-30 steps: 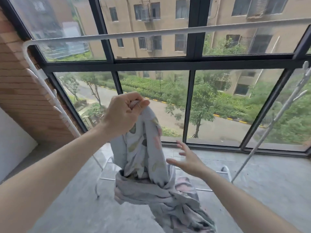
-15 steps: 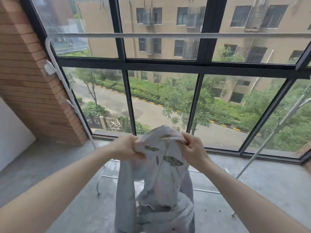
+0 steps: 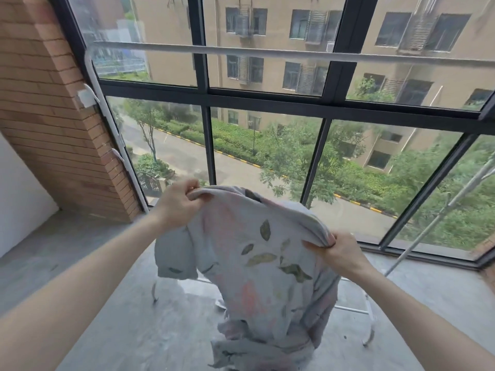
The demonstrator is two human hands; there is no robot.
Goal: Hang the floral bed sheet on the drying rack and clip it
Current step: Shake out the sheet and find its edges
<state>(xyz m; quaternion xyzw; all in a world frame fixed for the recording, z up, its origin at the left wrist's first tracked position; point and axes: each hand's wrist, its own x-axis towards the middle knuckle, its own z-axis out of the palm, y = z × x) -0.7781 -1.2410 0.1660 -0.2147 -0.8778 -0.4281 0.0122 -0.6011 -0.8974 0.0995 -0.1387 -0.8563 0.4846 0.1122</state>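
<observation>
left hand (image 3: 178, 204) pinching sheet (image 3: 257, 263) edge | right hand (image 3: 340, 253) pinching same edge | sheet hangs between

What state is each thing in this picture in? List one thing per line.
floral bed sheet: bunched, held up, not on rack
left hand: grip shut on sheet edge
right hand: grip shut on sheet edge
drying rack top bar: bare

Beyond the black-framed window (image 3: 270, 103): beige apartment block (image 3: 294, 28), wet road (image 3: 241, 172), green trees (image 3: 292, 156). Brick wall (image 3: 45, 108) left, concrete floor (image 3: 128, 330) below.
</observation>
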